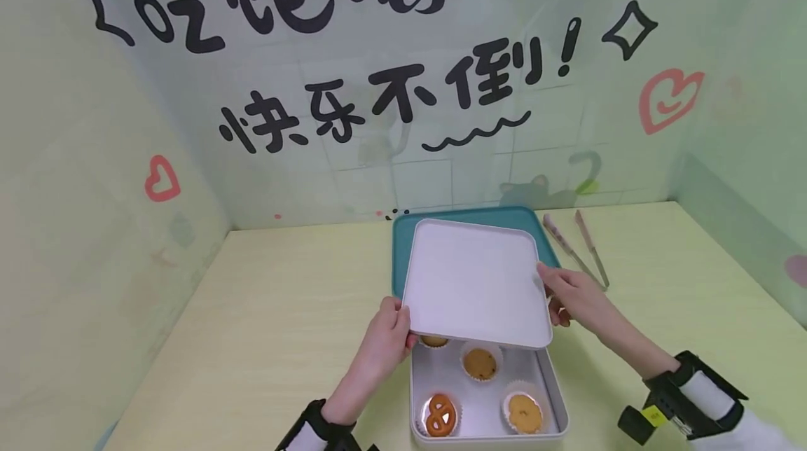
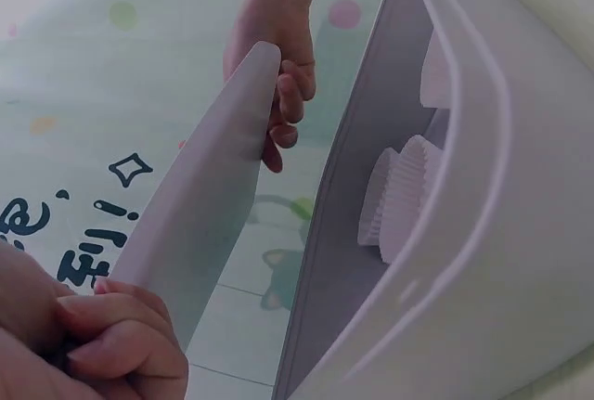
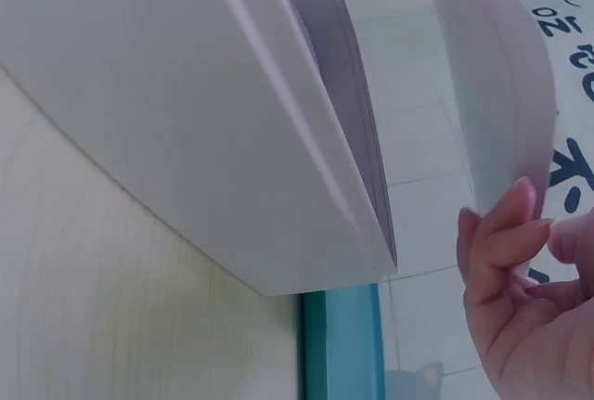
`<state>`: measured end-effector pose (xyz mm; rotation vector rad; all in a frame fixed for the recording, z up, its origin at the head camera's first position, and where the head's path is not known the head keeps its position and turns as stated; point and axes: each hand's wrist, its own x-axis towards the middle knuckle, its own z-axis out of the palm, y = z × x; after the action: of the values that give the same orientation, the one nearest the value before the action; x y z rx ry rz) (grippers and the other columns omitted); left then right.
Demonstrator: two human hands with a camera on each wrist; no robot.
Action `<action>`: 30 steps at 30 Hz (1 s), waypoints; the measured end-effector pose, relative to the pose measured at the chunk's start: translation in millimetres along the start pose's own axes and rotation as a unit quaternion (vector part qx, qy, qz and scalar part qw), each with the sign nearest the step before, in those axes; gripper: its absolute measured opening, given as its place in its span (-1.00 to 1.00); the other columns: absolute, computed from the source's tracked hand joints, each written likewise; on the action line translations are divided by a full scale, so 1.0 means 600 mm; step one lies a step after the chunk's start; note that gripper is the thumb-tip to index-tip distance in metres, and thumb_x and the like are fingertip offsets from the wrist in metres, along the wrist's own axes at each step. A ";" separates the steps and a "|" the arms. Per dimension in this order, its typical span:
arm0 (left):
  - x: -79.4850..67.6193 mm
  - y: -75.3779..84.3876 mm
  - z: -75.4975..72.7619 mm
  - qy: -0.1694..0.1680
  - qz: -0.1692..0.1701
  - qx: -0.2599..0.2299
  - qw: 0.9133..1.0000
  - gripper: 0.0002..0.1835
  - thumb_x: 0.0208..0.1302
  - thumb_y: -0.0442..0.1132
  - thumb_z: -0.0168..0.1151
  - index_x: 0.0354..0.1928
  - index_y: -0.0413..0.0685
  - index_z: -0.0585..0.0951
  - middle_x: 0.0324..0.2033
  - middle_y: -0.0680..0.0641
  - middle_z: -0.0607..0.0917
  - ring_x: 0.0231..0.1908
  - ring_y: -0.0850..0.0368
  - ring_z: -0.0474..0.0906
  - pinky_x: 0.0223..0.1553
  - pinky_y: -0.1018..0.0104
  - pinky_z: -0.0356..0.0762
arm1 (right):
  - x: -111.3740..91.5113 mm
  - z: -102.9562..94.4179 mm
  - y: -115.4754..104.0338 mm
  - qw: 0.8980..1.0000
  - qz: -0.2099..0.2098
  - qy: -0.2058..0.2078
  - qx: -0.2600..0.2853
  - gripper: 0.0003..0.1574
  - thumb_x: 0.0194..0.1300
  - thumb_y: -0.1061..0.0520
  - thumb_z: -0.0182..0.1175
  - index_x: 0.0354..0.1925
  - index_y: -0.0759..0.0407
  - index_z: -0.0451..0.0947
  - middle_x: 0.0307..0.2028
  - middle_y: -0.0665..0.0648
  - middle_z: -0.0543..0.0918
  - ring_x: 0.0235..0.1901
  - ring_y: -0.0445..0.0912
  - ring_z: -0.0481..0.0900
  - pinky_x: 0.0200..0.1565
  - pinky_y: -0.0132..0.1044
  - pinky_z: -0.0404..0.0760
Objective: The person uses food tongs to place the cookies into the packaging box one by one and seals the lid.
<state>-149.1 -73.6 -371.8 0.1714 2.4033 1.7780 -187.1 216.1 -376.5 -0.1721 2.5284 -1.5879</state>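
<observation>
Both hands hold a flat white lid (image 1: 478,283) up above a white box (image 1: 557,395). My left hand (image 1: 384,335) pinches the lid's left edge near its front corner. On the opposite edge, my right hand (image 1: 576,297) grips with thumb above and fingers below. Inside the box lie a pretzel-shaped cookie (image 1: 440,416), a round cookie (image 1: 525,414) and another round cookie (image 1: 479,364), each in a paper cup. One more cookie (image 1: 434,341) shows partly under the lid, which hides the box's far part. The left wrist view shows a gap between the lid (image 2: 209,187) and the box's rim (image 2: 492,131).
A teal tray (image 1: 466,215) lies behind the box, partly covered by the lid. To its right are tongs (image 1: 583,248) on the pale wooden table (image 1: 284,325). A printed wall (image 1: 353,178) stands at the back, with side panels left and right.
</observation>
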 end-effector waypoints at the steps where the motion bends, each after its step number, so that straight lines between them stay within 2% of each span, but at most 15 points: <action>1: 0.000 -0.001 0.001 0.000 0.001 -0.001 1.000 -0.81 0.44 -0.33 -0.28 -0.13 -0.38 0.24 -0.65 -0.04 0.35 -0.67 0.21 0.23 -0.64 0.45 0.18 | 0.003 0.000 0.001 1.000 -0.002 -0.005 0.003 -0.43 0.44 -0.10 -0.13 -0.37 0.40 0.39 -0.70 0.07 0.41 -0.75 -0.16 0.34 -0.65 -0.30 0.36; 3: -0.001 -0.002 0.002 -0.001 0.004 -0.001 1.000 -0.82 0.44 -0.33 -0.28 -0.13 -0.37 0.24 -0.65 -0.03 0.35 -0.67 0.22 0.23 -0.64 0.45 0.19 | 0.007 -0.001 0.003 1.000 -0.011 -0.010 0.008 -0.49 0.42 -0.06 -0.06 -0.39 0.39 0.39 -0.74 0.04 0.37 -0.75 -0.17 0.30 -0.64 -0.30 0.33; 8: -0.001 -0.008 -0.005 -0.018 0.029 0.011 0.999 -0.83 0.45 -0.31 -0.26 -0.13 -0.33 0.24 -0.65 -0.04 0.39 -0.69 0.23 0.26 -0.65 0.45 0.24 | 0.011 -0.004 0.003 0.998 -0.050 -0.015 0.033 -0.57 0.40 0.04 0.00 -0.23 0.47 0.41 -0.73 0.01 0.38 -0.75 -0.20 0.30 -0.66 -0.34 0.32; 12: 0.006 -0.016 -0.021 -0.024 0.067 0.040 0.997 -0.83 0.45 -0.28 -0.16 -0.06 -0.25 0.30 -0.60 -0.14 0.51 -0.68 0.19 0.35 -0.66 0.37 0.35 | 0.004 -0.008 -0.002 0.992 -0.113 0.012 0.052 -0.64 0.38 0.13 0.03 -0.11 0.47 0.37 -0.65 -0.01 0.45 -0.71 -0.17 0.39 -0.63 -0.35 0.43; 15: 0.013 -0.020 -0.033 0.006 0.099 0.089 0.991 -0.78 0.41 -0.25 -0.05 0.00 -0.19 0.39 -0.57 -0.12 0.50 -0.64 0.18 0.35 -0.64 0.36 0.36 | -0.003 -0.007 -0.003 0.982 -0.179 0.045 0.048 -0.76 0.34 0.25 0.06 -0.07 0.38 0.39 -0.58 0.00 0.51 -0.64 -0.15 0.49 -0.56 -0.35 0.52; 17: 0.016 -0.019 -0.037 0.026 0.103 0.116 0.988 -0.78 0.40 -0.24 -0.02 0.00 -0.16 0.45 -0.61 -0.07 0.45 -0.65 0.20 0.32 -0.65 0.39 0.33 | -0.009 -0.005 -0.001 0.971 -0.225 0.066 0.036 -0.76 0.30 0.34 0.06 -0.05 0.32 0.42 -0.54 0.02 0.55 -0.60 -0.14 0.53 -0.51 -0.36 0.55; 19: 0.019 -0.017 -0.039 0.032 0.099 0.118 0.988 -0.80 0.40 -0.26 -0.03 -0.05 -0.18 0.49 -0.64 -0.03 0.39 -0.67 0.19 0.31 -0.64 0.43 0.28 | -0.013 -0.001 0.001 0.959 -0.272 0.078 0.030 -0.73 0.24 0.44 0.07 -0.10 0.26 0.46 -0.54 0.01 0.57 -0.57 -0.16 0.55 -0.48 -0.39 0.56; 22: 0.020 -0.015 -0.039 0.017 0.086 0.069 0.994 -0.80 0.40 -0.33 -0.05 -0.07 -0.28 0.49 -0.63 -0.13 0.47 -0.65 0.10 0.44 -0.57 0.38 0.45 | -0.017 0.005 0.007 0.931 -0.353 0.082 0.035 -0.62 0.13 0.57 0.08 -0.12 0.28 0.50 -0.48 0.02 0.62 -0.54 -0.20 0.56 -0.45 -0.45 0.55; 24: 0.020 -0.013 -0.039 0.006 0.082 0.038 0.996 -0.75 0.39 -0.38 -0.07 0.00 -0.35 0.49 -0.45 -0.27 0.59 -0.46 -0.02 0.57 -0.42 0.25 0.56 | -0.016 0.008 0.011 0.908 -0.411 0.071 0.047 -0.65 0.08 0.57 0.12 -0.15 0.35 0.52 -0.36 0.06 0.66 -0.39 -0.19 0.61 -0.36 -0.49 0.55; 26: 0.019 -0.012 -0.040 0.001 0.070 0.015 0.997 -0.66 0.40 -0.39 -0.11 0.13 -0.40 0.44 -0.17 -0.37 0.60 -0.20 -0.12 0.58 -0.24 0.12 0.57 | -0.016 0.009 0.016 0.889 -0.451 0.061 0.050 -0.72 0.09 0.51 0.18 -0.16 0.42 0.54 -0.20 0.09 0.67 -0.22 -0.18 0.62 -0.26 -0.51 0.54; 28: 0.018 -0.011 -0.041 -0.005 0.053 -0.005 0.999 -0.58 0.41 -0.38 -0.15 0.24 -0.41 0.34 0.02 -0.38 0.54 -0.04 -0.14 0.52 -0.15 0.09 0.54 | -0.017 0.010 0.019 0.879 -0.471 0.059 0.038 -0.76 0.12 0.40 0.22 -0.17 0.43 0.55 -0.07 0.11 0.64 -0.07 -0.16 0.57 -0.17 -0.51 0.52; 30: 0.017 -0.010 -0.042 -0.007 0.032 -0.023 0.999 -0.55 0.42 -0.30 -0.19 0.27 -0.38 0.31 0.11 -0.33 0.50 -0.01 -0.07 0.51 -0.13 0.15 0.53 | -0.019 0.010 0.022 0.875 -0.477 0.076 0.008 -0.76 0.12 0.33 0.25 -0.19 0.42 0.57 -0.07 0.14 0.63 -0.01 -0.17 0.54 -0.15 -0.52 0.50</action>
<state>-164.0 -97.0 -370.8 0.2574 2.3694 1.8519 -174.7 218.2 -390.1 -1.5519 2.6825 -1.9225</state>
